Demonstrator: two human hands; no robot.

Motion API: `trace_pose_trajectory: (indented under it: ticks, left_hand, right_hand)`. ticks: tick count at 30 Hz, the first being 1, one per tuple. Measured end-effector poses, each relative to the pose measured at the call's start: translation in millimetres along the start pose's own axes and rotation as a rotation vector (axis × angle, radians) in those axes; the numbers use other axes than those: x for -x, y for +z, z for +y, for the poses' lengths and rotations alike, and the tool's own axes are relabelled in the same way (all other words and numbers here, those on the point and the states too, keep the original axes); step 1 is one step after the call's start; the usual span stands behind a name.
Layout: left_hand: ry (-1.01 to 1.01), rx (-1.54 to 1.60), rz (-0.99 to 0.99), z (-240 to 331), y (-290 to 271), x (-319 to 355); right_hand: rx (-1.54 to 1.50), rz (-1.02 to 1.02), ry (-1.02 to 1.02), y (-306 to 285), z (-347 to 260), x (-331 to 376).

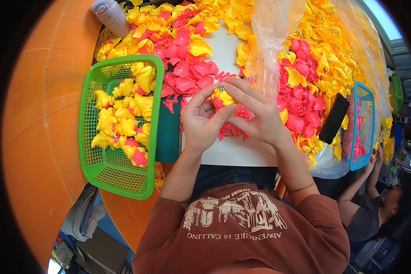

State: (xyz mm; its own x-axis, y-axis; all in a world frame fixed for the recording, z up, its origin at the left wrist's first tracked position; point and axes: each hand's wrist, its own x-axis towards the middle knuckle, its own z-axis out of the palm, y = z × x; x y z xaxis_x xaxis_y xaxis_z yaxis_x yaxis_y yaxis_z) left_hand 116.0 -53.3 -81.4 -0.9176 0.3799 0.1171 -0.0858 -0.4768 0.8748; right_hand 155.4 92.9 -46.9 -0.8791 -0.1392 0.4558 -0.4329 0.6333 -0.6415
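Both hands meet over the middle of the white work surface (242,157), around a small yellow and pink plastic toy figure (222,98). A little metal piece shows on the figure's upper side. My left hand (200,122) grips it from the left, thumb along its lower side. From the right, my right hand (256,109) has its fingers curled over the top and its thumb below. Their fingers hide part of the figure. Small pink plastic parts (223,132) lie beneath and around the hands. Pink shell pieces (183,68) are heaped just beyond my left hand.
A green basket (156,118) at left holds several yellow and pink figures (123,116). Yellow shells (326,50) pile up at far right under clear plastic sheeting (274,36). A black phone (334,118), blue basket (372,128) and another person (365,212) are right; a pale bottle (112,18) stands far left.
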Motion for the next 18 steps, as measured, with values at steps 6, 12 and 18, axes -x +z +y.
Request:
trace_pose_trajectory:
  ticks: [6,12,18]
  left_hand:
    - [-0.096,0.017,-0.05,19,6,8]
    - [-0.174,0.017,-0.113,22,0,14]
    - [-0.207,-0.011,-0.123,24,2,18]
  right_hand:
    - [-0.299,-0.054,0.124,-15,3,7]
    - [-0.524,-0.127,0.211,-22,2,14]
    - [-0.531,-0.153,0.227,-28,-4,19]
